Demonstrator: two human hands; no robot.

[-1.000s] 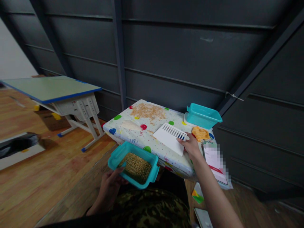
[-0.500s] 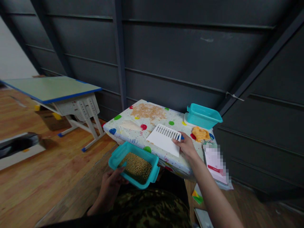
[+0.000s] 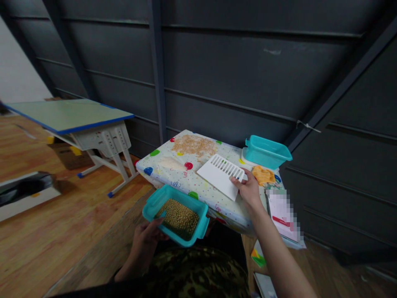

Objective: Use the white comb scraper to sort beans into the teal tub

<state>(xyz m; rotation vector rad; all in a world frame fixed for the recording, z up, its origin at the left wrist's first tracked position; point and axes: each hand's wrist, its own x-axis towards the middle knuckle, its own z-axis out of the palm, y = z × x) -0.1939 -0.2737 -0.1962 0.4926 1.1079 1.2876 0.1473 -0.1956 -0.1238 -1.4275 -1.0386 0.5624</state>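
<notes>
My left hand [image 3: 145,240] grips the near edge of a teal tub [image 3: 175,215] filled with greenish-brown beans, held just below the front edge of the small table [image 3: 173,176]. My right hand [image 3: 248,190] is closed on a white slotted scraper [image 3: 221,176] that rests on the dotted tablecloth. A pile of tan grain [image 3: 194,145] lies at the table's far side, beyond the scraper.
A second teal tub [image 3: 267,151] stands at the table's back right, an orange cloth [image 3: 262,174] beside it. Papers [image 3: 282,213] hang over the right edge. A green-topped desk [image 3: 71,116] stands to the left on the wooden floor. A dark wall is behind.
My right hand slid the scraper left over the cloth, then back to the right and a little farther away. The tub in my left hand stayed almost still.
</notes>
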